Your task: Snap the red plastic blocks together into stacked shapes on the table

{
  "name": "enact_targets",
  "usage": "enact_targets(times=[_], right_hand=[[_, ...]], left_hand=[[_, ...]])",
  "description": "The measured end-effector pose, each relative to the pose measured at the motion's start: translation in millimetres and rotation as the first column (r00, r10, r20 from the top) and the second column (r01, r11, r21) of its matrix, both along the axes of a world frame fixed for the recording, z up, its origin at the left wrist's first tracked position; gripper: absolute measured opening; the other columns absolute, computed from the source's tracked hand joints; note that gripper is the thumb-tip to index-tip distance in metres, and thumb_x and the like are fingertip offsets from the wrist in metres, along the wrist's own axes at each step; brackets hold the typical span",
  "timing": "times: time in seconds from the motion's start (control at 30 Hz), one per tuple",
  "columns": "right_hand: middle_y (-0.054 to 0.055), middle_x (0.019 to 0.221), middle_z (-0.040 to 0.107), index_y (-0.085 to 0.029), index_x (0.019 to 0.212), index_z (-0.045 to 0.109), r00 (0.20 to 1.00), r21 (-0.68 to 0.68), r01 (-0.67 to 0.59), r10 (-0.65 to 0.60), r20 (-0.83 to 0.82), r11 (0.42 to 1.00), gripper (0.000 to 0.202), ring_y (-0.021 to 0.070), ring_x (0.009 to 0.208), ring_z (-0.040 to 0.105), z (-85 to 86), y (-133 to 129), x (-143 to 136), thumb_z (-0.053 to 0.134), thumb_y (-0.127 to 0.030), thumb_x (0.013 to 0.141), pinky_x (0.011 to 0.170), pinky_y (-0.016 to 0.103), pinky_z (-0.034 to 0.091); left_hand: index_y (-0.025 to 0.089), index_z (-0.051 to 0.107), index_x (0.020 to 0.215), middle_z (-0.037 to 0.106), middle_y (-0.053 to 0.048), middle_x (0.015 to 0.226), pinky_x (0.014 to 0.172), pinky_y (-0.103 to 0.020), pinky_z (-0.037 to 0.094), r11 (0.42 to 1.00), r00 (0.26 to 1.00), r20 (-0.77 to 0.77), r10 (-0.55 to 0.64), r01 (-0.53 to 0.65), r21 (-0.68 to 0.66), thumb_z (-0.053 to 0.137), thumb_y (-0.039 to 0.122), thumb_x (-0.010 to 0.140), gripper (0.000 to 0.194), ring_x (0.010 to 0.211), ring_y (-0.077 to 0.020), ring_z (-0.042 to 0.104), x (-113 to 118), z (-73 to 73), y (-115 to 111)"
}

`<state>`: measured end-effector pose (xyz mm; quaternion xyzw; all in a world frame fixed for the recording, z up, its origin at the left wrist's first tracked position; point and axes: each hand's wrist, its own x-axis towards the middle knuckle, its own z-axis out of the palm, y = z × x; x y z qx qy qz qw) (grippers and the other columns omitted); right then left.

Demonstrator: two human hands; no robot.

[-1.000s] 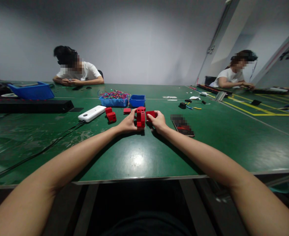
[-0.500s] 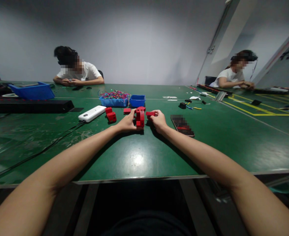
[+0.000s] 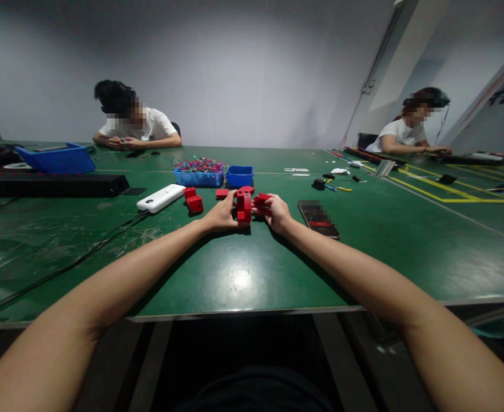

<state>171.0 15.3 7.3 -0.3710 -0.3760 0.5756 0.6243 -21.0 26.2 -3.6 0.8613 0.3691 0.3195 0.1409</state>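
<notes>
My left hand is closed around the side of a red bracket-like part and holds it upright on the green table. Just to its right, my right hand grips a smaller red piece between thumb and fingers. A narrow gap separates the two red parts. Behind the left hand lie a flat red block and another red piece, partly covered by the bracket. Farther left sits a red blocky part.
A white power bank with a black cable lies left. Behind are a blue bin of coloured wires and a small blue bin. A phone and pliers lie right. Two people sit across the table.
My right hand has turned the smaller red piece, which now looks more tilted, and its fingers reach nearer the bracket. My left hand stays nearly still.
</notes>
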Motion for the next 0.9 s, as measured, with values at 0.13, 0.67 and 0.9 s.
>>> enact_targets(times=[0.13,0.67,0.9], right_hand=[[0.002,0.066,0.063,-0.020,0.087,0.046,0.983,-0.164,-0.005,-0.025,-0.180,0.986,0.012,0.0186,0.064,0.069,12.1,-7,1,0.047,-0.016,0.076,0.057,0.031,0.060],[-0.003,0.060,0.062,-0.017,0.074,0.056,0.996,0.023,-0.023,0.021,0.091,0.999,0.023,0.0087,0.051,0.055,-7.3,0,0,0.076,-0.014,0.062,0.046,0.019,0.046],[-0.004,0.064,0.065,-0.016,0.075,0.060,0.986,0.081,0.020,-0.033,0.161,0.996,0.027,0.0089,0.056,0.056,-10.7,3,3,0.078,-0.019,0.056,0.053,0.020,0.046]], left_hand=[[0.018,0.027,0.142,0.059,-0.016,0.128,0.099,-0.046,0.050,1.000,1.000,-0.010,0.010,-0.010,-0.007,0.078,0.055,0.063,0.101,0.115,-0.0337,0.063,0,0.5,-1],[0.017,0.032,0.139,0.061,-0.016,0.124,0.096,-0.046,0.052,1.000,1.000,0.026,-0.004,0.005,-0.026,0.080,0.052,0.061,0.098,0.111,-0.0330,0.064,0,2.6,-2],[0.018,0.032,0.139,0.060,-0.015,0.125,0.098,-0.047,0.050,0.999,1.000,-0.003,0.025,-0.025,-0.029,0.079,0.051,0.061,0.097,0.112,-0.0335,0.064,1,4.8,-5]])
